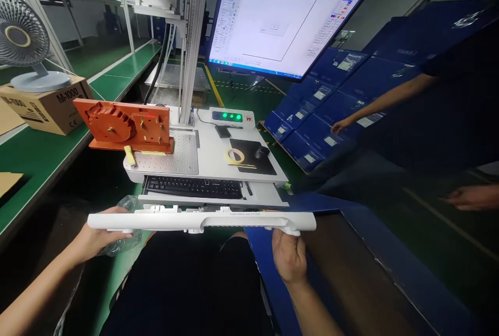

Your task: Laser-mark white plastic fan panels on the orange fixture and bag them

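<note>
A long white plastic panel [167, 221], printed with small lettering that reads "removable air filter", is held level in front of my body, its edge turned toward me. My left hand [105, 229] grips its left end, and a crumpled clear plastic bag [127, 240] hangs by those fingers. Under the right end, my right hand [289, 257] is closed on the panel. Just beyond it are a black keyboard [195, 187] on a pull-out shelf and a perforated metal plate [185, 154] carrying an orange fixture [128, 125].
A monitor [288, 19] hangs above the white machine table [210, 164], where a tape roll [235, 156] and a mouse [262, 152] lie. A fan [23, 40] stands on a carton [58, 105] at left. Blue boxes [323, 92] are stacked behind a person [436, 97] at right. A blue open box [362, 253] is near my right arm.
</note>
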`<state>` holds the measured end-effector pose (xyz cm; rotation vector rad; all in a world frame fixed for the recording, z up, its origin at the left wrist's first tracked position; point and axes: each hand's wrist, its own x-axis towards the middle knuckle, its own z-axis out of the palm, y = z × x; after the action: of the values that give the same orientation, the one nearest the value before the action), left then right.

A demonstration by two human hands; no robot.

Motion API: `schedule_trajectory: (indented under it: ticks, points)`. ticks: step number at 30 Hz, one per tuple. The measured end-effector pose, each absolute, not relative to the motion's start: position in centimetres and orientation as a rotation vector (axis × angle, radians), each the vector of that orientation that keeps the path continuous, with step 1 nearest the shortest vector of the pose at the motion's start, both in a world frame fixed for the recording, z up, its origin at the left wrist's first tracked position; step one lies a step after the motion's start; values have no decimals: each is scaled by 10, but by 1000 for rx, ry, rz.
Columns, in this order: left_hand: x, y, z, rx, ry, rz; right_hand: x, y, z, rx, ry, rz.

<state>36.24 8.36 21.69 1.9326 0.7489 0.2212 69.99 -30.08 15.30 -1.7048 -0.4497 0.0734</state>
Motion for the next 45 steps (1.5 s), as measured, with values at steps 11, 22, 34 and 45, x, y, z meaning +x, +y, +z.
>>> schedule_trajectory:
  ticks: [11, 22, 34, 45]
  points:
    - [330, 101, 179, 1974, 670, 283, 690, -277, 181, -1442, -729, -120]
    - [319, 113, 157, 1997, 623, 379, 687, -270, 189, -1433, -793, -157]
    - [315, 121, 144, 2042, 572, 325, 688, -270, 186, -1429, -842, -146]
    - [320, 116, 154, 2062, 589, 311, 688, -268, 182, -1400, -841, -175]
